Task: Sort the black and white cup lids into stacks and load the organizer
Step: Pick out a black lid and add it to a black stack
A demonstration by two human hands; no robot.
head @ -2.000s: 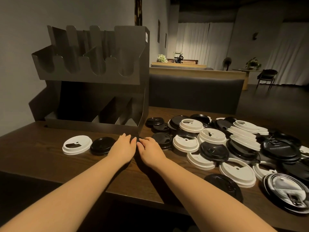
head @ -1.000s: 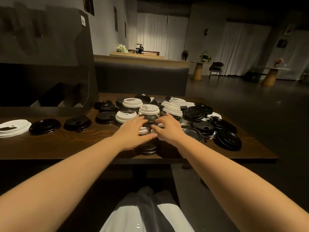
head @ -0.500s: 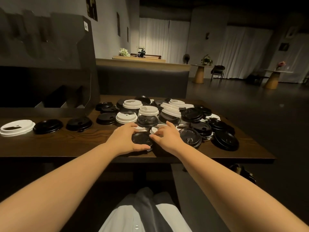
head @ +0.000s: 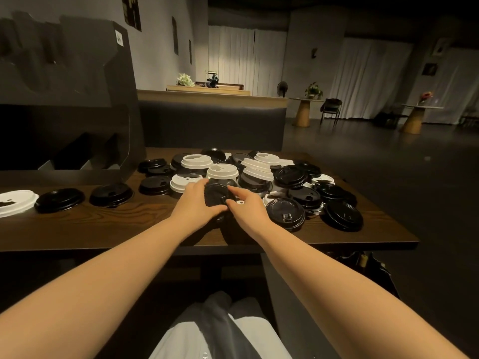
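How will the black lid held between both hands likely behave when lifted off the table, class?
The black lid looks thin and moulded, so it is probably light and slightly flexible. The left hand and right hand grip its rim, suggesting the glossy surface could slip. Flat and round, it should stack rather than roll.

A dim room with a dark floor. A dark padded bench back stands at twelve o'clock beyond the wooden table, with a wooden counter behind it bearing white flowers. Pale curtains hang along the far wall, lit from above. At two o'clock stand two round pedestal tables, a chair and a potted plant.
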